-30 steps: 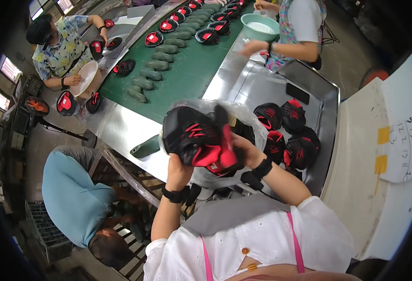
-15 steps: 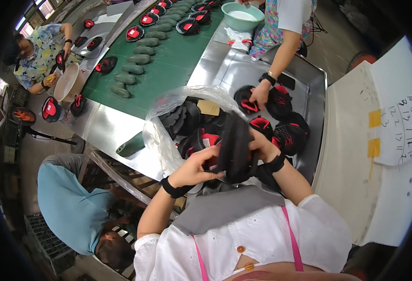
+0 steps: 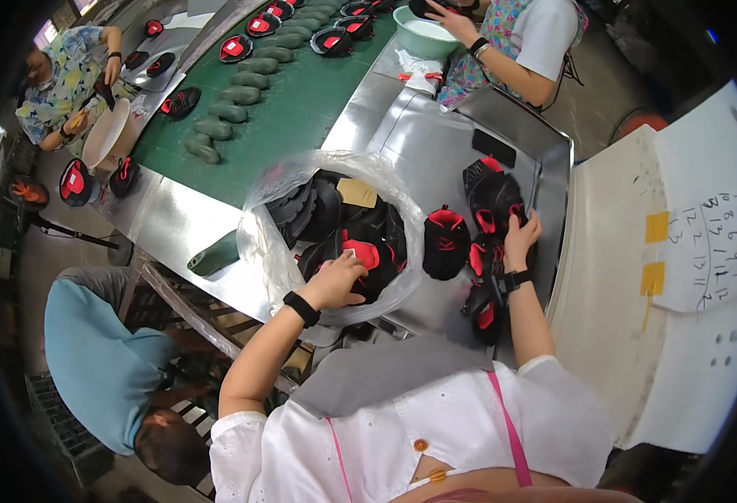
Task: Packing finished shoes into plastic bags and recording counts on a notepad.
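A clear plastic bag point(image 3: 413, 251) stands open before me, holding black shoe uppers with red lining and a tan card point(image 3: 356, 193). Over its near side, my left hand point(image 3: 335, 281) touches a red-lined shoe upper point(image 3: 368, 254), thumb apart from the fingers. To the right, my right hand point(image 3: 521, 241) has its fingers closed on the edge of a black-and-red shoe upper point(image 3: 492, 197) in the metal tray. Another shoe upper point(image 3: 445, 247) sits beside the bag, and more lie under and beside my right wrist, partly hidden.
The metal tray point(image 3: 418, 134) has a raised wall; a black phone point(image 3: 494, 148) lies in it. Green shoe lasts point(image 3: 234, 95) and uppers line the green belt point(image 3: 167, 151). Co-workers sit far left, far right and bent low at left. A whiteboard point(image 3: 628, 251) stands at right.
My hands have parted: the dark upper between them is gone from there, my left hand is at the bag, my right at the tray. The co-worker's hand has left the tray for the bowl.
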Demonstrator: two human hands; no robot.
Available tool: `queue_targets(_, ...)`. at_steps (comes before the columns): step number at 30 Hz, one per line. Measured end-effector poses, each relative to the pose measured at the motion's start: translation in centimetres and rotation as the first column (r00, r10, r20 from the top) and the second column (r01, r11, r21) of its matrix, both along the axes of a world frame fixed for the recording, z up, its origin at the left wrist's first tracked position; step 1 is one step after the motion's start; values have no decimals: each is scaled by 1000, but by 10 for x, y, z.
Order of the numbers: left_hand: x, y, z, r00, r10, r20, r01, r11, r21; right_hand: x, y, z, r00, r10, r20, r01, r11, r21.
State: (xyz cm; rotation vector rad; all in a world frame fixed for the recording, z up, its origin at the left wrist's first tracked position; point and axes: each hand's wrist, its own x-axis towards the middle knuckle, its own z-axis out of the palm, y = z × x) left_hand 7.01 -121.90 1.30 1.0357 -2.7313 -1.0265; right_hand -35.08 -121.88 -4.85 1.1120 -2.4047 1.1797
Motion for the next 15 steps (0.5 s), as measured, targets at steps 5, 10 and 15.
queue_targets(5, -15, -1, -33, 915, -102, 391, 133, 990, -54, 196, 4, 154, 439, 886, 148, -840, 463, -283)
queue_targets(10, -13, 5, -80, 991, 134, -13, -104, 701, -706, 264, -14, 107, 167, 983, 78, -834, 99, 542)
queue_targets(15, 61, 3, -7, 856, 479, -195, -445, 874, 196, 169, -46, 29, 430, 890, 152, -666, 199, 719)
